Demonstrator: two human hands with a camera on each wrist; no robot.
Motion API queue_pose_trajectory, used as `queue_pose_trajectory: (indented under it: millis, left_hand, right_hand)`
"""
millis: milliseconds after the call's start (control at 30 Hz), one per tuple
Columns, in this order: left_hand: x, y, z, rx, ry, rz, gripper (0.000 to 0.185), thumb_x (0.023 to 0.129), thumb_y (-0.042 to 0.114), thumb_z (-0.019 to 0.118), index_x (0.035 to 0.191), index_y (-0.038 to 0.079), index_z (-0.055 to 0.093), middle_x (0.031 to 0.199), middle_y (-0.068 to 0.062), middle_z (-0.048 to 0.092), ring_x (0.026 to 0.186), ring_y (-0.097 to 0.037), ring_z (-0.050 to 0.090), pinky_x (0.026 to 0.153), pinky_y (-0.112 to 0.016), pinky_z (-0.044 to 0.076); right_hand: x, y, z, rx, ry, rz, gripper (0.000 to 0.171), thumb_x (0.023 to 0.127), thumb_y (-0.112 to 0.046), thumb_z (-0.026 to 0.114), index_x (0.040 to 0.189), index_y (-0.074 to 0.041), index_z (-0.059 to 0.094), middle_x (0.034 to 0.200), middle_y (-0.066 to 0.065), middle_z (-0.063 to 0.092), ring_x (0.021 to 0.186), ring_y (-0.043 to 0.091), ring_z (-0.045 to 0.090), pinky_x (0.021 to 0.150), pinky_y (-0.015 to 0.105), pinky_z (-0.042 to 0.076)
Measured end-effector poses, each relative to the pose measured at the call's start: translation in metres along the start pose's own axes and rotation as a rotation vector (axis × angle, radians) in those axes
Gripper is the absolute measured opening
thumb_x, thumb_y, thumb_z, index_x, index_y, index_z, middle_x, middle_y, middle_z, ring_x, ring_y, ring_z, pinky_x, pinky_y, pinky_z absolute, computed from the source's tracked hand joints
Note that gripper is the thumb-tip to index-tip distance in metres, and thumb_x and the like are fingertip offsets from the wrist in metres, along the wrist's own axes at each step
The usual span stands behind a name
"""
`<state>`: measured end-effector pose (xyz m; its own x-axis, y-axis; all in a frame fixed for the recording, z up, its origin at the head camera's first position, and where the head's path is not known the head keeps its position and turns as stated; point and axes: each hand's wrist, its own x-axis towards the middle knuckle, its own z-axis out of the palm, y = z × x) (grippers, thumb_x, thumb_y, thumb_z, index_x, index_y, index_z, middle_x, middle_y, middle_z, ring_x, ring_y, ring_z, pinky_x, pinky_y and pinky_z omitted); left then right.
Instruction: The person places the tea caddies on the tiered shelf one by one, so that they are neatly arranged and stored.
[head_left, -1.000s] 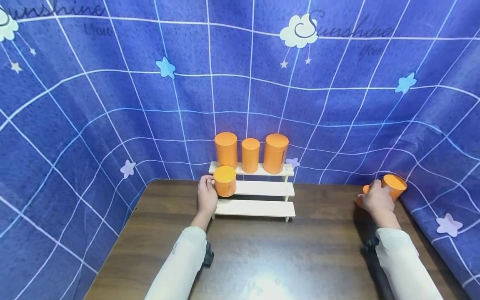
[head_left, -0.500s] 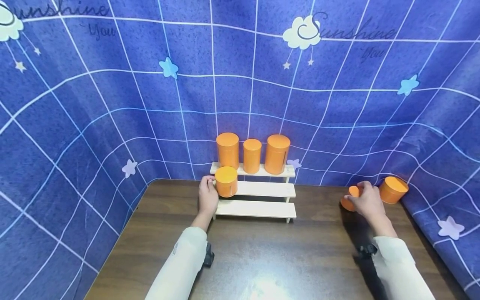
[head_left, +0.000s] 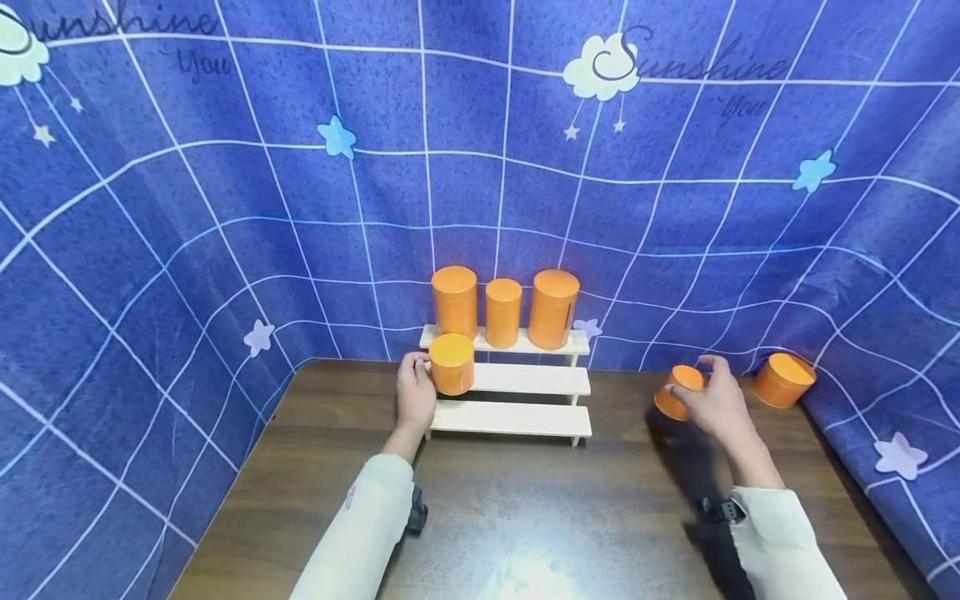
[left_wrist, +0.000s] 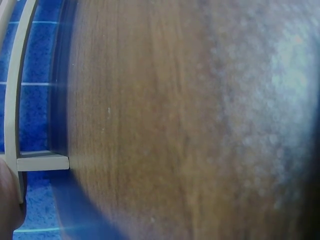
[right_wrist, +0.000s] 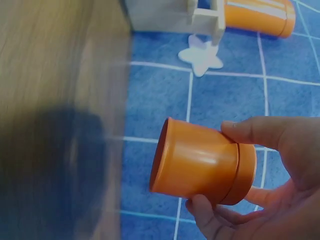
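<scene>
A white three-step rack (head_left: 525,379) stands at the back of the brown table (head_left: 525,508). Three orange tins (head_left: 502,310) line its top step. My left hand (head_left: 415,392) grips a fourth orange tin (head_left: 451,363) standing at the left end of the middle step. My right hand (head_left: 716,404) holds a small orange tin (head_left: 678,392) tilted in the air above the table, right of the rack. In the right wrist view that small orange tin (right_wrist: 200,162) lies sideways between thumb and fingers (right_wrist: 250,132), its lid end against the palm.
Another orange tin (head_left: 782,380) sits at the table's back right corner against the blue star-patterned cloth (head_left: 225,208), which covers the wall and both sides. The rack's bottom step (head_left: 510,417) bears nothing. The left wrist view shows blurred table wood (left_wrist: 175,125) and a rack edge (left_wrist: 42,161).
My right hand has lifted the small tin away from the back right corner and carried it leftward toward the rack. The left hand and its tin have stayed put.
</scene>
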<state>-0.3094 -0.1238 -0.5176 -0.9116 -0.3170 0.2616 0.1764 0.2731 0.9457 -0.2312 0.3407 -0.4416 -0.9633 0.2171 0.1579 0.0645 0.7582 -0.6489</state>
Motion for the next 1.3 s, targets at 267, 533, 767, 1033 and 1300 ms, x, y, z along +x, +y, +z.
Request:
queue_pose_trajectory:
  millis: [267, 533, 767, 1033, 1300]
  left_hand:
    - [0.0, -0.001, 0.001, -0.002, 0.008, -0.009, 0.024, 0.108, 0.016, 0.033, 0.114, 0.006, 0.054, 0.116, -0.014, 0.055, 0.098, -0.026, 0.053, 0.086, -0.037, 0.045]
    - [0.0, 0.0, 0.001, -0.001, 0.016, 0.012, 0.024, 0.107, 0.015, 0.034, 0.113, 0.004, 0.055, 0.112, -0.014, 0.057, 0.091, -0.023, 0.053, 0.082, -0.034, 0.046]
    - [0.0, 0.001, 0.001, -0.01, 0.011, 0.022, 0.023, 0.107, 0.014, 0.035, 0.112, 0.003, 0.054, 0.11, -0.015, 0.055, 0.094, -0.024, 0.051, 0.086, -0.035, 0.043]
    - [0.0, 0.0, 0.002, 0.003, 0.021, 0.013, 0.022, 0.107, 0.014, 0.035, 0.112, 0.005, 0.055, 0.103, -0.012, 0.055, 0.087, -0.02, 0.051, 0.078, -0.031, 0.045]
    - [-0.001, 0.001, 0.001, 0.019, 0.018, 0.002, 0.023, 0.108, 0.016, 0.035, 0.112, 0.006, 0.055, 0.11, -0.013, 0.056, 0.092, -0.023, 0.053, 0.08, -0.034, 0.045]
  right_hand:
    - [-0.01, -0.01, 0.004, 0.067, 0.024, 0.021, 0.085, 0.085, -0.047, 0.073, 0.144, 0.0, 0.035, 0.132, 0.033, 0.054, 0.115, 0.046, 0.056, 0.092, 0.055, 0.046]
    - [-0.012, -0.021, 0.008, 0.199, 0.067, -0.003, 0.069, 0.087, -0.049, 0.072, 0.134, -0.002, 0.054, 0.123, 0.02, 0.064, 0.092, 0.004, 0.058, 0.074, 0.01, 0.045]
    - [-0.014, -0.033, 0.012, 0.296, 0.1, 0.018, 0.065, 0.088, -0.048, 0.07, 0.136, -0.006, 0.054, 0.122, 0.015, 0.062, 0.083, -0.005, 0.053, 0.069, 0.009, 0.046]
    - [-0.018, -0.045, 0.019, 0.328, 0.151, 0.054, 0.063, 0.078, -0.048, 0.081, 0.125, -0.012, 0.059, 0.111, 0.002, 0.063, 0.088, 0.001, 0.057, 0.073, 0.013, 0.047]
    - [-0.021, -0.054, 0.022, 0.334, 0.126, -0.036, 0.059, 0.073, -0.043, 0.086, 0.117, -0.011, 0.063, 0.098, -0.001, 0.066, 0.082, 0.003, 0.06, 0.07, 0.016, 0.051]
